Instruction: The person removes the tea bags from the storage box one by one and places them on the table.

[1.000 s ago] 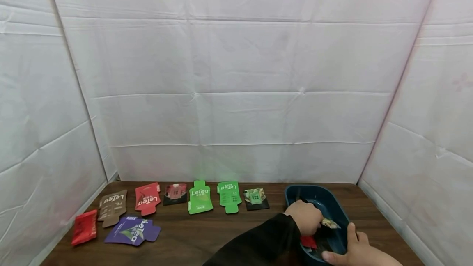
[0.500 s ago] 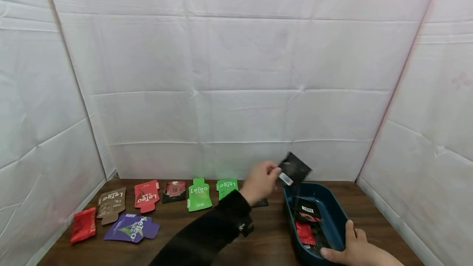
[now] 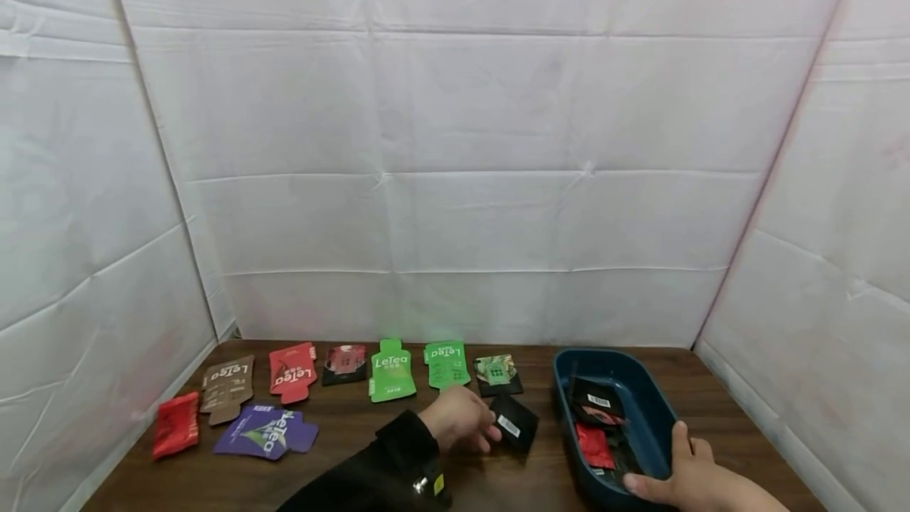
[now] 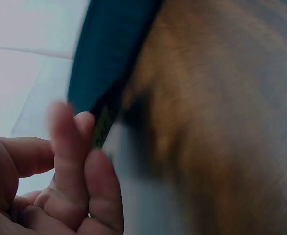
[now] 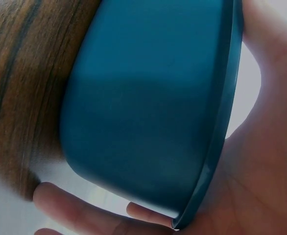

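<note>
the left hand (image 3: 460, 420) has its thumb and fingers drawn close together, pinching the near edge of a black packet (image 3: 521, 423); the packet juts out to the right of those fingertips, its white label (image 3: 508, 426) facing up. whether its far corner touches the bench (image 3: 334, 401) cannot be told. the right hand (image 3: 700, 476) holds the near corner of a blue tray (image 3: 643, 417), thumb hooked over the rim, the other fingers set apart from it along the outer wall. inside the tray, ahead of that thumb and to its left, lie a labelled packet (image 3: 597, 401) and a small red packet (image 3: 595, 446).

just beyond the left fingers are a black-and-green packet (image 3: 499, 374) and a green card (image 3: 447, 364), with a second green card (image 3: 392, 374) left of them. farther left come a black-and-red packet (image 3: 345, 363), a red card (image 3: 292, 372), a brown card (image 3: 227, 389), a purple card (image 3: 259, 433) and, farthest out, a shiny red packet (image 3: 175, 425).
</note>
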The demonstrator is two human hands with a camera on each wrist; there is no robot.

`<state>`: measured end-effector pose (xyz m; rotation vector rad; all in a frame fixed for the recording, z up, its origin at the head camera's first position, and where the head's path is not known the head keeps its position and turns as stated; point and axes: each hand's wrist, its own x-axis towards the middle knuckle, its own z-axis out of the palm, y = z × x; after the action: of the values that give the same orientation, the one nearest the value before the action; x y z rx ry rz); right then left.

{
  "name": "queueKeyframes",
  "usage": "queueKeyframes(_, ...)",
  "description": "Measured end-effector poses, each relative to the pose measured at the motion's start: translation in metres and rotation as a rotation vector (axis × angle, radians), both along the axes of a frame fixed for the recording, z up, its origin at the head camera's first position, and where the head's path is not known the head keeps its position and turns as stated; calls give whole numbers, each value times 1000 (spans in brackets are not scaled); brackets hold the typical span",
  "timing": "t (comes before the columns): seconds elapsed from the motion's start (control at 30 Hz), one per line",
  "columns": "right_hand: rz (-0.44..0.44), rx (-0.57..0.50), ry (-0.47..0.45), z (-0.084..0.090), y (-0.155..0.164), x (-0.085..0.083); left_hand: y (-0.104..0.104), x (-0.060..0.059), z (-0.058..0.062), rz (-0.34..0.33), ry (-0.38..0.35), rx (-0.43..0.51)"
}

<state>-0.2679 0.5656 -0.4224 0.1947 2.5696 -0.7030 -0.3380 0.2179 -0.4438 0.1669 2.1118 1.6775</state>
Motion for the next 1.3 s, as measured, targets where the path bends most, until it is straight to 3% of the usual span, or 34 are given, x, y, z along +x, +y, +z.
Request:
queueKeyframes(0.13, -16, -17, -9, -2, 2, -1, 11, 4, -12, -11, -71, 32)
queueKeyframes(0.3, -15, -2, -2, -2, 3, -1, 20, 3, -17, 14, -27, 60)
queueKeyframes(0.43, -11, -4, 8, -3, 2, -1, 24, 0, -14, 38, 21, 6)
queueKeyframes(0.5, -9, -9, 12, -2, 2, -1, 25, -2, -12, 39, 80, -65)
queueKeyframes(0.63, -4, -22, 12, -2, 2, 0, 25, -5, -11, 25, 278, -306)
queueKeyframes(0.73, 0, -25, 13, -2, 2, 0, 24, -5, -9, 21, 373, -437)
queueKeyframes(1.1, 14, -20, 16, 3, 1, 3, 41, 3, 13, -29, 496, -412)
queueKeyframes(1.2, 29, -14, 21, 3, 0, 4, 53, 9, 17, -53, 595, -425)
queueKeyframes(1.3, 39, 5, 37, 2, 0, 4, 68, 13, 21, -111, 764, -527)
